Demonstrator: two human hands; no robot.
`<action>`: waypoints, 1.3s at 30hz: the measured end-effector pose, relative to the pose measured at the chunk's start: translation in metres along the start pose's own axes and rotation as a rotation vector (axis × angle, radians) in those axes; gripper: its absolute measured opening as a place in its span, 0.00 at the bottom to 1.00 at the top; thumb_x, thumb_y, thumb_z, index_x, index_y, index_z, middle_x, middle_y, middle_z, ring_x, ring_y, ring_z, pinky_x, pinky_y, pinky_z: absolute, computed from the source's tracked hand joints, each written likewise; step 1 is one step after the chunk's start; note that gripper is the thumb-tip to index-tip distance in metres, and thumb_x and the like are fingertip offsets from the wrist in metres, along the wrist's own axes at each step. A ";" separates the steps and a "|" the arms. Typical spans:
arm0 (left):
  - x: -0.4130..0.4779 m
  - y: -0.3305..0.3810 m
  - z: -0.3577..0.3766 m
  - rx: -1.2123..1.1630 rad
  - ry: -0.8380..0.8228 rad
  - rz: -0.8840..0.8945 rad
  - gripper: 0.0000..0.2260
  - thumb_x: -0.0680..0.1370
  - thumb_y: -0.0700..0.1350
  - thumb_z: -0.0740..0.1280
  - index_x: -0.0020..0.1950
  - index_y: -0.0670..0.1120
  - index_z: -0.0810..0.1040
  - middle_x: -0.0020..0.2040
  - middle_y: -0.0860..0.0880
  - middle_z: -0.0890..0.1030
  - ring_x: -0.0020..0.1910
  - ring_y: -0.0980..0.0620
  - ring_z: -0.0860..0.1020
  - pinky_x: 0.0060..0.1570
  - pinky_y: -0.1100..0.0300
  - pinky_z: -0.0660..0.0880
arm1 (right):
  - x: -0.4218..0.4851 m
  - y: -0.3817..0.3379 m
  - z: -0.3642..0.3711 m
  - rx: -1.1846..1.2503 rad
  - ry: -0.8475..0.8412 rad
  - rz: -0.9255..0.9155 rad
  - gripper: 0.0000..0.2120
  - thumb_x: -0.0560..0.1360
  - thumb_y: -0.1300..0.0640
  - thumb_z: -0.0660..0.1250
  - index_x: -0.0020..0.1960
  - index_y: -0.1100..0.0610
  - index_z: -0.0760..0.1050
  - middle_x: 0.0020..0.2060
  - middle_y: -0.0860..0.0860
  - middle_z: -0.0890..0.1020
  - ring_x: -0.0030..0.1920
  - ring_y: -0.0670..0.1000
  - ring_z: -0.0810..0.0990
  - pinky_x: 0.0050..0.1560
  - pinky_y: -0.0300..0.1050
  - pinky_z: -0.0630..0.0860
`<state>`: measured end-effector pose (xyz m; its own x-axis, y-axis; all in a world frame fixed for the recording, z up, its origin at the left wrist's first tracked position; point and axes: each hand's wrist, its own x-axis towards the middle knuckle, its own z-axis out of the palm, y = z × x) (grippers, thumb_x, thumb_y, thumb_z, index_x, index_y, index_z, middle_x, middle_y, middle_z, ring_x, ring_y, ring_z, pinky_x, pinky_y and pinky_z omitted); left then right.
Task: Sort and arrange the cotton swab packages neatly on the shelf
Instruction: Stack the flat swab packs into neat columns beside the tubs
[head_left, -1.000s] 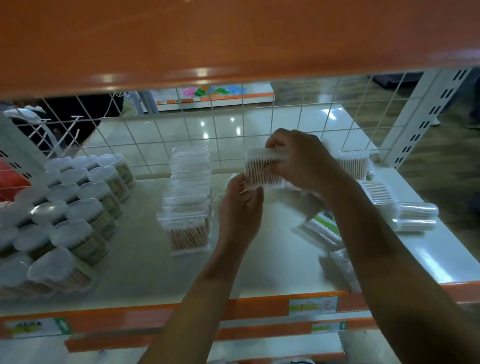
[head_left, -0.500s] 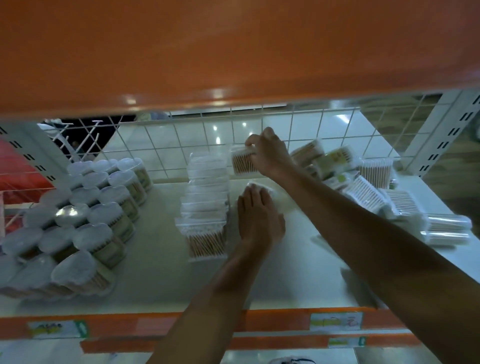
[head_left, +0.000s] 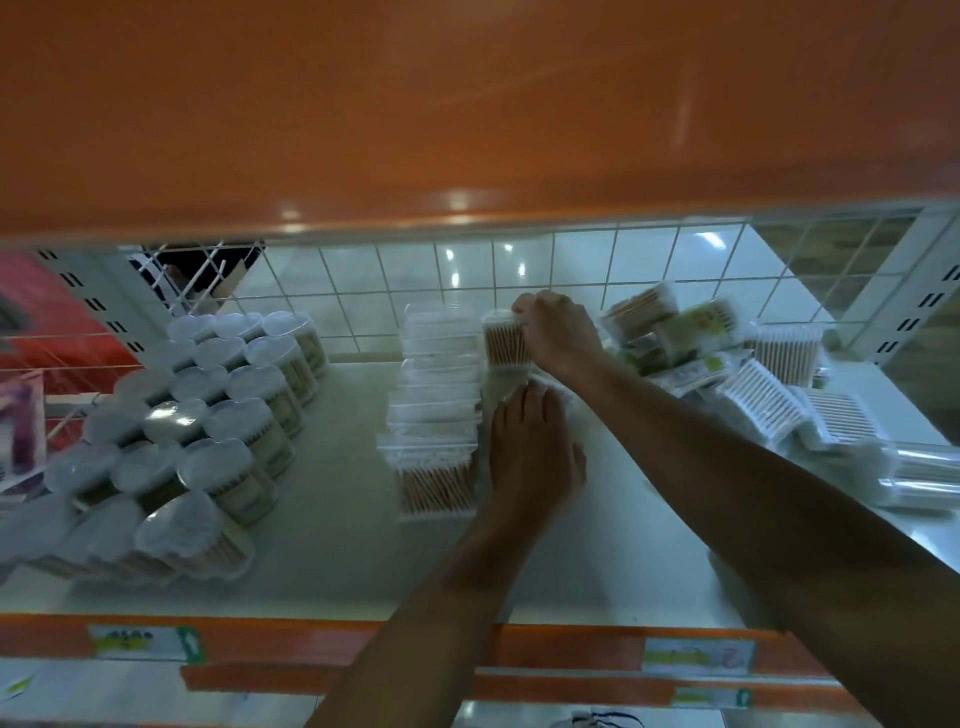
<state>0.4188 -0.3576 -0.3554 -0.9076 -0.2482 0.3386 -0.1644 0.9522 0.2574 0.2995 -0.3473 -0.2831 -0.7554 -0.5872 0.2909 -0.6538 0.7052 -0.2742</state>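
Observation:
My right hand (head_left: 558, 335) grips a clear pack of wooden-stick cotton swabs (head_left: 504, 343) upright at the back of the shelf, just right of a tidy row of like packs (head_left: 434, 410). My left hand (head_left: 535, 452) lies flat with straight fingers on the shelf beside that row, its fingertips on a clear pack lying under it. A loose heap of mixed swab packs (head_left: 727, 358) sits at the right. Round clear tubs of swabs (head_left: 208, 415) stand in rows at the left.
The white shelf (head_left: 337, 561) has an orange front rail with price labels. A white wire grid (head_left: 467, 280) closes the back. The orange shelf above (head_left: 467, 104) hangs low over the view. Clear cylinder tubs (head_left: 924, 473) lie at the far right.
My right hand carried the swab pack from mid-shelf to the back, beside the row. My left hand let go of it and lowered flat onto the shelf.

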 end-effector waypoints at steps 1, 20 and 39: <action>0.000 0.000 0.000 0.000 0.007 0.000 0.27 0.64 0.47 0.74 0.61 0.41 0.74 0.60 0.41 0.77 0.60 0.41 0.75 0.60 0.50 0.71 | 0.000 0.001 0.002 -0.005 0.000 -0.008 0.09 0.76 0.62 0.62 0.55 0.61 0.75 0.49 0.59 0.79 0.49 0.58 0.79 0.47 0.48 0.74; -0.010 0.001 0.002 -0.059 -0.027 0.016 0.29 0.70 0.40 0.64 0.71 0.39 0.65 0.69 0.41 0.70 0.70 0.42 0.66 0.70 0.48 0.62 | -0.036 0.000 -0.003 0.095 0.062 -0.005 0.19 0.74 0.64 0.65 0.65 0.61 0.69 0.61 0.60 0.73 0.56 0.58 0.77 0.55 0.47 0.75; -0.052 0.022 -0.025 -0.115 0.139 -0.152 0.10 0.69 0.32 0.67 0.46 0.45 0.80 0.42 0.46 0.77 0.39 0.45 0.77 0.31 0.55 0.74 | -0.095 0.047 -0.021 0.336 -0.412 0.219 0.17 0.75 0.54 0.67 0.61 0.59 0.77 0.55 0.55 0.81 0.54 0.51 0.79 0.50 0.39 0.72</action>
<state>0.4718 -0.3282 -0.3441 -0.8123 -0.4173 0.4074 -0.2431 0.8773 0.4139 0.3419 -0.2499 -0.3042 -0.7857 -0.5953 -0.1681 -0.4073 0.7024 -0.5838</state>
